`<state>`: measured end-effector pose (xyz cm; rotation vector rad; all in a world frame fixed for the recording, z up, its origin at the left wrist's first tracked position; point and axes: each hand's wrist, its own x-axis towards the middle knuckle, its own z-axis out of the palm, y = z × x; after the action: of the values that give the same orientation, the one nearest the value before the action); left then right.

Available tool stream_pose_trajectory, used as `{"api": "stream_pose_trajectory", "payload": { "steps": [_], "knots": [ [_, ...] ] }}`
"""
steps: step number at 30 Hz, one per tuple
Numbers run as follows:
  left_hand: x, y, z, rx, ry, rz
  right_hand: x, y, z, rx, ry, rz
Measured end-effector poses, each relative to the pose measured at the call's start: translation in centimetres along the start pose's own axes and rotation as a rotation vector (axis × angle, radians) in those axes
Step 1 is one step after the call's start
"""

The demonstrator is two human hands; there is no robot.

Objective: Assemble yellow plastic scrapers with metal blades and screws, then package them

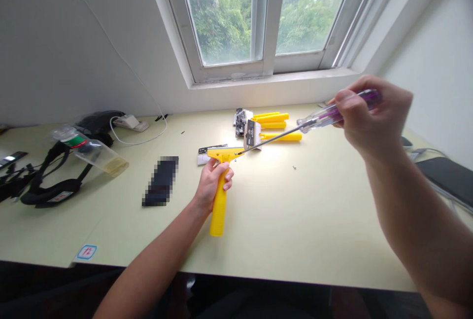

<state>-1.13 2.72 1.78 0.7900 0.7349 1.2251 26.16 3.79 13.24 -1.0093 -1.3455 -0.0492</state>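
My left hand (pixel 213 183) is wrapped round the neck of a yellow scraper (pixel 219 213), whose handle points toward me and whose wide head faces away. In my right hand (pixel 373 112) is a screwdriver (pixel 318 119) with a clear and purple handle. Its long shaft slants down to the left, and the tip meets a small screw (pixel 236 154) at the right part of the scraper head. Another tiny screw (pixel 294 167) lies on the table to the right. Behind the scraper head is a flat packaged piece with a black and white label (pixel 202 157), partly hidden.
Several yellow-handled scrapers (pixel 283 137) with card covers lie near the window wall. A dark pixelated rectangle (pixel 161 181) is left of my hand. Farther left are a plastic bottle (pixel 96 154), a black head strap (pixel 55 186) and a white charger (pixel 129 122). A dark chair (pixel 449 176) stands right.
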Motion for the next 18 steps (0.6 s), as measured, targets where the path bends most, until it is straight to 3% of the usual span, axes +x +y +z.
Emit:
{"api": "stream_pose_trajectory", "payload": {
  "steps": [12,18],
  "knots": [
    [0.1,-0.1,-0.1,0.029,-0.013,0.003,-0.4,0.0,0.1,-0.084,-0.041,-0.013],
    [0.1,-0.3,-0.3,0.111,0.003,0.065,-1.2,-2.8,0.1,-0.396,-0.062,0.011]
  ]
}}
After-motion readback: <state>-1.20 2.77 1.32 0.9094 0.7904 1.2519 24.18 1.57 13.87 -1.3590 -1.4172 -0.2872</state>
